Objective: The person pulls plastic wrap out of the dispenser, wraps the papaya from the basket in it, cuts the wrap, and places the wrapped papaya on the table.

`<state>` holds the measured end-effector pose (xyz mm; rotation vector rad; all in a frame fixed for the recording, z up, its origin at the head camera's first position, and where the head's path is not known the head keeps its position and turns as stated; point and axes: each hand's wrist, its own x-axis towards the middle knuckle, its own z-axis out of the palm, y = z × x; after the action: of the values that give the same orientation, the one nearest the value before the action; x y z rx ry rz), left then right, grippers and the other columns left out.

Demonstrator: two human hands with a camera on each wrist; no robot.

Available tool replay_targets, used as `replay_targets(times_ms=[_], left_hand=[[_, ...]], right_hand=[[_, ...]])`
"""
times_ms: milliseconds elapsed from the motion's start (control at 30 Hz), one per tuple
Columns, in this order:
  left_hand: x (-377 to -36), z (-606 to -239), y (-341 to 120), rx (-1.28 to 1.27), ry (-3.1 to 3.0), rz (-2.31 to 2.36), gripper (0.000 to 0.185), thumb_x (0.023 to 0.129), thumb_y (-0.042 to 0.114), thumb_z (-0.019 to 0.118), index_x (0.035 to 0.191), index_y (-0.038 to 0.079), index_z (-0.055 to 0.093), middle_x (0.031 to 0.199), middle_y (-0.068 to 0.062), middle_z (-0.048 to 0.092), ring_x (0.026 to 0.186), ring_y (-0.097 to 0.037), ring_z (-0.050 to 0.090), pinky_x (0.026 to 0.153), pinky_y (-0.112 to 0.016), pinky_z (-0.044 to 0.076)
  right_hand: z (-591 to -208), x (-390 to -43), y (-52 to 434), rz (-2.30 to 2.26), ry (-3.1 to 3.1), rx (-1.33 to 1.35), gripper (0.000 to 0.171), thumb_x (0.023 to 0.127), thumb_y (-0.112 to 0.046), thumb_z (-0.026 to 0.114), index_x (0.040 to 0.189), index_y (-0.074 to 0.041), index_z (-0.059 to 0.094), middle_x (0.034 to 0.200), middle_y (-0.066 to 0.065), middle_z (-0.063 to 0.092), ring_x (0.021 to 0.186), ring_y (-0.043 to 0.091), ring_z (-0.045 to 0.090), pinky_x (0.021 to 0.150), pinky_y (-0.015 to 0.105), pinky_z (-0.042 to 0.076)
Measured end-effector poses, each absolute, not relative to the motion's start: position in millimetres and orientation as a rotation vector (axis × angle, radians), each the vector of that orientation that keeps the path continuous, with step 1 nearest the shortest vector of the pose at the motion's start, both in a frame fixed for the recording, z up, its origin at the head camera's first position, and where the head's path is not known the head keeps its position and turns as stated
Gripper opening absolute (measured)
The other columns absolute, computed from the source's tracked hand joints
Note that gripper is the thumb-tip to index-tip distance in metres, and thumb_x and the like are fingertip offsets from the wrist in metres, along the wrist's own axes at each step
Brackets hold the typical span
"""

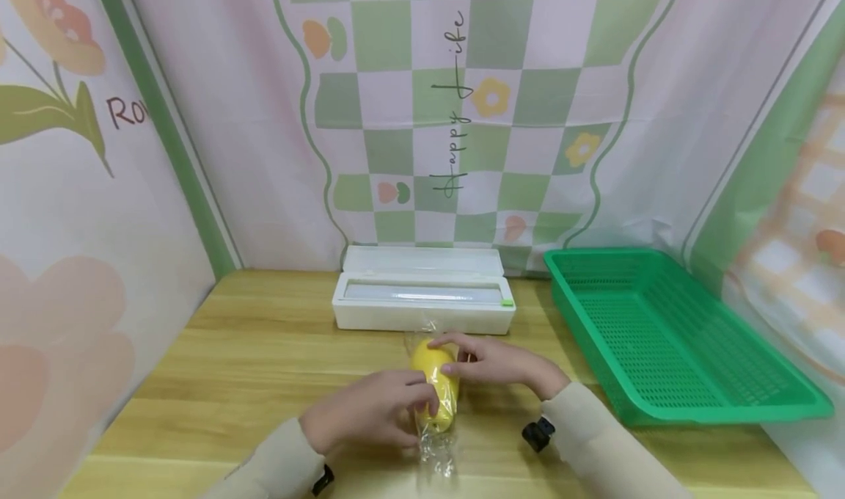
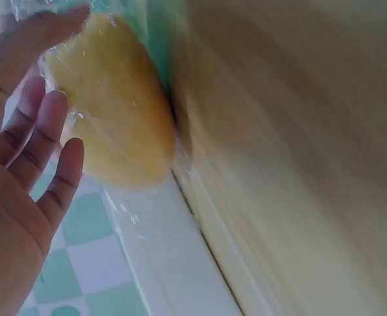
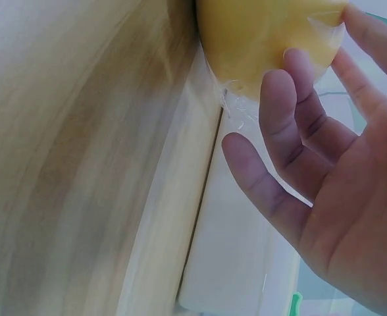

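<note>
Two hands bracket a yellow fruit (image 1: 436, 381) wrapped in clear film (image 1: 437, 451) on the wooden surface (image 1: 251, 352). Left hand (image 1: 366, 414) and right hand (image 1: 502, 363) rest nearly straight fingers against it, curling round nothing. Risk: loose film tails at both ends may unwind, or the rounded fruit may roll, if contact slips. The head view alone shows the white film dispenser (image 1: 422, 290) and green basket (image 1: 667, 330); wrist views show fingertips (image 3: 295, 69) touching the film.

Head view: high at the near edge of the desk (image 1: 264, 352), facing the back. Both wrist views: very close, sharing the wrapped yellow fruit (image 2: 114, 112).
</note>
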<state>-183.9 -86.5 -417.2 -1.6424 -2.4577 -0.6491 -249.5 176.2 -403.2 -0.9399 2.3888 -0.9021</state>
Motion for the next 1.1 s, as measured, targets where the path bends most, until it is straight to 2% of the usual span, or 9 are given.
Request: replay_targets(times_ms=[100,267,500,700,933,1100], left_hand=[[-180,-412,-82,-1.707,-2.338,-0.625,0.021,0.084,0.024,0.082,0.098,0.02,0.067,0.098,0.014,0.061,0.087,0.007,0.054,0.081,-0.004,0.042],[-179,-405,-78,-1.719,-2.204,-0.682,0.004,0.09,0.018,0.076,0.09,0.018,0.072,0.092,0.013,0.066,0.086,0.006,0.056,0.083,-0.005,0.043],[-195,-404,-78,-1.598,-2.175,-0.756,0.01,0.088,0.02,0.079,0.092,0.017,0.07,0.09,0.011,0.068,0.085,0.001,0.061,0.082,-0.008,0.045],[-213,-415,-77,-1.514,-2.189,-0.85,0.019,0.084,0.022,0.083,0.086,0.017,0.064,0.086,0.011,0.063,0.084,-0.003,0.06,0.085,-0.013,0.048],[-222,-424,-76,-1.458,-2.36,-1.059,0.009,0.086,0.026,0.08,0.092,0.02,0.077,0.098,0.016,0.069,0.1,0.001,0.059,0.099,-0.023,0.046],[-225,-432,-76,-1.431,-2.392,-1.136,0.012,0.086,0.03,0.08,0.092,0.02,0.08,0.108,0.011,0.071,0.117,-0.012,0.06,0.11,-0.032,0.04]], right_hand=[[-402,-250,175,-0.883,2.402,-0.936,0.047,0.1,-0.046,0.059,0.145,-0.038,0.047,0.093,-0.001,0.063,0.086,0.018,0.06,0.073,0.038,0.052],[-402,-251,176,-0.881,2.395,-0.937,0.048,0.1,-0.045,0.058,0.146,-0.037,0.046,0.094,-0.001,0.063,0.086,0.018,0.059,0.074,0.038,0.051],[-401,-253,175,-0.889,2.359,-0.94,0.048,0.101,-0.043,0.058,0.146,-0.033,0.046,0.097,0.001,0.063,0.087,0.018,0.059,0.074,0.037,0.051],[-399,-255,175,-0.916,2.338,-0.945,0.048,0.101,-0.04,0.059,0.146,-0.028,0.047,0.088,0.004,0.06,0.078,0.017,0.055,0.067,0.035,0.051],[-400,-255,176,-0.912,2.325,-0.92,0.048,0.101,-0.043,0.059,0.146,-0.031,0.046,0.087,0.003,0.061,0.077,0.018,0.056,0.066,0.035,0.051],[-400,-252,176,-0.899,2.333,-0.925,0.044,0.103,-0.045,0.054,0.145,-0.039,0.045,0.085,0.003,0.062,0.076,0.021,0.059,0.064,0.035,0.051]])
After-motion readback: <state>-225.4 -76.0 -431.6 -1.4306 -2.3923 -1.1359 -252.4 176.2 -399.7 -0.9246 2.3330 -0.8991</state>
